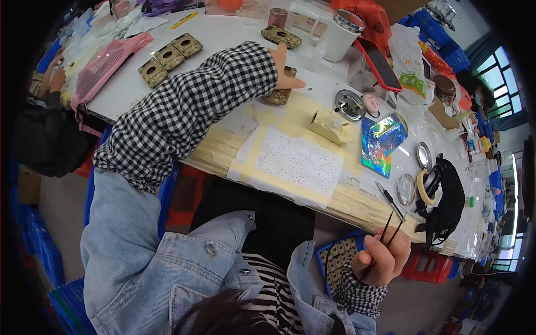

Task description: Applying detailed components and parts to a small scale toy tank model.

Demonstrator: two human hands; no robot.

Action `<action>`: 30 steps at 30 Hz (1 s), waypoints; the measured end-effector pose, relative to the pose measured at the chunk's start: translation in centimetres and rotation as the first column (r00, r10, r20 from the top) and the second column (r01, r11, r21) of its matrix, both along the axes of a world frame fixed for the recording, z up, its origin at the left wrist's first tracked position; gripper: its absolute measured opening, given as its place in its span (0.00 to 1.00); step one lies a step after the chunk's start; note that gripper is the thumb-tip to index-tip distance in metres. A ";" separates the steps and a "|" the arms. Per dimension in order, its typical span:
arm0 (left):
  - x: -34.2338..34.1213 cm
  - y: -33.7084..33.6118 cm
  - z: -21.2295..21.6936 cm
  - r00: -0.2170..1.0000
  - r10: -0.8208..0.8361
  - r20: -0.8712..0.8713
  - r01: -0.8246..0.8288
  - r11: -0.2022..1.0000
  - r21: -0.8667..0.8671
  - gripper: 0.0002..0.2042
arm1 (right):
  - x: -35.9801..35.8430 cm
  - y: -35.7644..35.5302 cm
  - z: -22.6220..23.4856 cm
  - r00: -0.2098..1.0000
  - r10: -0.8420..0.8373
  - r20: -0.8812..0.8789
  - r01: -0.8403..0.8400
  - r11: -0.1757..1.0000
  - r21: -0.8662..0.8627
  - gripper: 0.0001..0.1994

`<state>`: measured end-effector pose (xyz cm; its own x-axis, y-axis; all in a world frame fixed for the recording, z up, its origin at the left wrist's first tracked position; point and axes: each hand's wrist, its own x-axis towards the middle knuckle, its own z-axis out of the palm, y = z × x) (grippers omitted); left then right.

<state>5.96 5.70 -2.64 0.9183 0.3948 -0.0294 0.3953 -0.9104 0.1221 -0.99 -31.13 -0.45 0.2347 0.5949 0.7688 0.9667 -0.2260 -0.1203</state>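
My left hand (283, 71) is stretched far across the table, thumb and forefinger spread apart. Between and below them shows a small brown mottled box (277, 97), partly hidden by the hand; I cannot tell if they touch. Just beyond lies a similar box (281, 38) with a dark oval opening. Near the front edge, my right hand (386, 254) is closed around dark tweezers (392, 228), tips pointing up and apart. Between the hands, a white sheet (245, 162) scattered with tiny shiny dots is taped down. Several matching boxes (169, 57) stand in a row at the left.
A cream block (330, 127), a round metal tin (350, 105) and holographic sheets (375, 148) lie right of the sheet. Farther back stand a white mug (336, 42) and a propped red-framed phone (378, 64). A black bag (448, 195) and tape roll (426, 188) sit at the right.
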 end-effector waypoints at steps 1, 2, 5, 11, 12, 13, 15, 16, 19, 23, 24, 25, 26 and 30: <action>0.6 -0.2 -0.2 0.998 -0.042 -0.042 0.044 0.998 0.043 0.51 | 0.2 -0.1 0.1 1.000 -0.015 0.011 0.016 0.999 -0.028 0.13; 0.8 -0.7 0.0 0.992 -0.088 -0.091 0.096 0.992 0.085 0.52 | 0.4 -0.5 0.2 0.999 -0.045 0.010 0.045 0.997 -0.068 0.12; 0.3 -0.7 1.1 0.992 -0.097 -0.075 0.094 0.995 -0.039 0.51 | 1.4 -0.5 0.4 0.996 -0.091 0.017 0.092 0.993 -0.076 0.12; -1.2 1.1 1.8 0.935 0.087 0.345 0.250 0.528 -0.812 0.40 | 5.5 3.5 3.2 0.999 0.010 0.044 -0.008 0.999 -0.047 0.08; -1.9 0.4 2.6 0.936 0.112 0.334 0.277 0.348 -0.895 0.37 | 6.5 4.9 3.8 0.998 0.019 0.062 -0.018 1.000 -0.014 0.07; -2.0 -0.2 2.6 0.925 0.136 0.355 0.312 0.260 -0.914 0.34 | 7.4 6.3 4.2 0.996 0.027 0.082 -0.029 0.999 0.019 0.06; -1.9 -1.0 2.6 0.900 0.189 0.393 0.384 0.084 -0.919 0.28 | 9.1 8.9 4.8 0.998 0.048 0.050 -0.052 0.995 0.082 0.05; -1.7 -0.8 2.2 0.911 0.189 0.366 0.370 0.017 -0.929 0.22 | 9.5 10.0 5.1 0.999 0.036 0.008 -0.037 0.994 0.100 0.04; -1.8 -1.0 1.0 0.916 0.243 0.321 0.365 -0.164 -0.917 0.22 | 11.6 11.9 4.3 0.996 0.082 0.030 -0.085 0.989 0.125 0.04; -2.6 -2.2 0.5 0.899 0.388 0.203 0.323 -0.273 -0.906 0.16 | 12.5 11.0 1.4 0.993 0.036 -0.114 -0.029 0.998 0.058 0.05; -2.9 -2.3 0.3 0.901 0.387 0.196 0.317 -0.279 -0.906 0.15 | 12.6 10.7 0.8 0.988 0.006 -0.154 -0.005 1.000 0.006 0.05; -3.2 -2.4 0.1 0.903 0.385 0.188 0.311 -0.286 -0.906 0.14 | 12.6 10.7 0.6 0.984 0.012 -0.180 -0.013 1.000 -0.002 0.05; -3.5 -2.5 0.0 0.905 0.388 0.175 0.303 -0.298 -0.905 0.13 | 12.7 10.7 0.7 0.978 0.020 -0.209 -0.024 1.000 -0.017 0.05; -4.0 -3.1 -0.6 0.911 0.364 0.194 0.321 -0.333 -0.887 0.11 | 13.1 10.6 0.4 0.935 0.003 -0.354 -0.019 0.999 -0.044 0.05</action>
<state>2.00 2.63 -3.25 0.9711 0.1774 -0.1599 0.0360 0.5531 0.8323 12.14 -20.56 -0.09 0.4799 0.6315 0.6090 0.8658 -0.2288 -0.4449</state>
